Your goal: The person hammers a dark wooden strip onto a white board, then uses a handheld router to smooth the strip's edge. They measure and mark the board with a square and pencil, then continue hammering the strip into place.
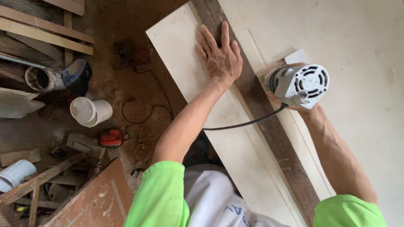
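On the right of the pale work surface, a grey-white handheld electric router with a vented round top stands upright against a long dark wooden strip that runs diagonally along a narrow cream-white board. The right hand wraps the router's body from beneath, mostly hidden by it; the left hand lies flat with fingers spread, pressing on the board and strip. The tool looks compact yet dense and rigid, best gripped low around its motor housing, clear of the black power cable trailing from it. Left of the board, on the dusty floor, sit a white plastic bucket, a small red tool and scrap timber.
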